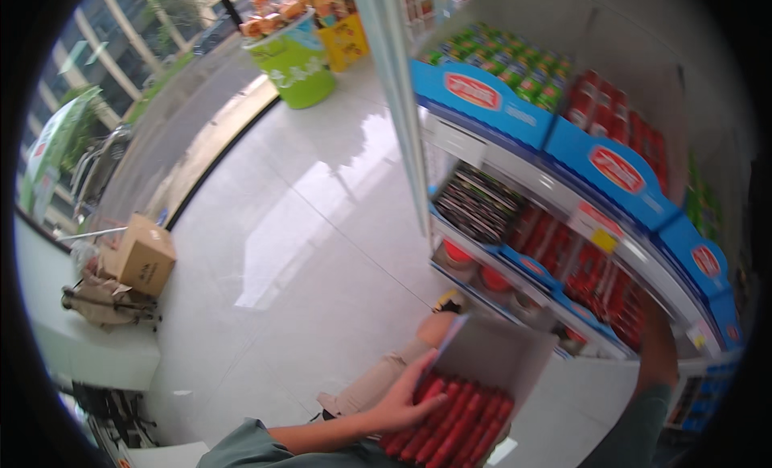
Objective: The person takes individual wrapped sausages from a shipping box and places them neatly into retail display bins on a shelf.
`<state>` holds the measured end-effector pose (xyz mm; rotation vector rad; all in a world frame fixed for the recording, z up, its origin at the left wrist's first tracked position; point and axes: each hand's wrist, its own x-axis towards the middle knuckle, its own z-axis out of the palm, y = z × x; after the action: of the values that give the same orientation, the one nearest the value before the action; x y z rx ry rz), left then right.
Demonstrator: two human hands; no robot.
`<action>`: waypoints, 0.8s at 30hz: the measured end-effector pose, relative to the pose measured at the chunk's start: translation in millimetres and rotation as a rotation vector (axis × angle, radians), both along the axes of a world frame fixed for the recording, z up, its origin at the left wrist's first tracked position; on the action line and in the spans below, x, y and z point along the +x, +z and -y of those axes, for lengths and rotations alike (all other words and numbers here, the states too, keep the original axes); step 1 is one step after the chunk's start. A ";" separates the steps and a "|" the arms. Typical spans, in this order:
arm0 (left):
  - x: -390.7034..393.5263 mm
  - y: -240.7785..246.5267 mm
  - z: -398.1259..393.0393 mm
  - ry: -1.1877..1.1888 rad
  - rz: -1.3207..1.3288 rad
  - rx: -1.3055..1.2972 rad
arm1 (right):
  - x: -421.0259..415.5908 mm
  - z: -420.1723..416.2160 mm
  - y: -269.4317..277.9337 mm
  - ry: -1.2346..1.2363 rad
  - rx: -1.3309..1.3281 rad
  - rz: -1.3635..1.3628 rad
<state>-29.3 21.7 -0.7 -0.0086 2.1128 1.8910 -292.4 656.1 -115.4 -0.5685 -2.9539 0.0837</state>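
My left hand [410,395] grips the left side of an open cardboard box [500,353], its thumb over the contents. Several red packaged sticks [455,420], apparently sausages, lie in rows in this box. My right arm reaches to the right end of a lower shelf, where my right hand [654,314] is blurred beside similar red packs [624,305]; its fingers are not clear. More red packs [543,239] fill the shelf's blue-edged boxes, next to dark packs [476,202].
Green packs [512,64] and red packs [603,106] stand on the upper shelf behind blue display fronts [525,118]. Jars with red lids [494,278] sit on a lower shelf. A cardboard carton [145,257] and a green tub [295,70] stand near the window.
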 end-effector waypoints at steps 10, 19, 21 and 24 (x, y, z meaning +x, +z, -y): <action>-12.1 -9.9 -7.6 0.034 -0.020 -0.018 | -16.0 -21.9 -12.1 -0.060 0.037 0.076; -10.2 -8.3 -8.4 0.032 -0.011 0.009 | -5.5 -10.2 -2.0 -0.012 0.010 0.057; -13.3 -2.8 -5.5 -0.009 0.011 -0.019 | 4.2 -12.9 -0.9 -0.013 -0.003 0.041; -10.0 -9.1 -3.0 0.010 -0.018 -0.004 | 1.4 0.2 1.1 0.042 -0.022 0.017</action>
<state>-39.3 24.7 -9.7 -0.0029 2.1319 1.8996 -291.0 655.9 -114.3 -0.5123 -2.9851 0.1157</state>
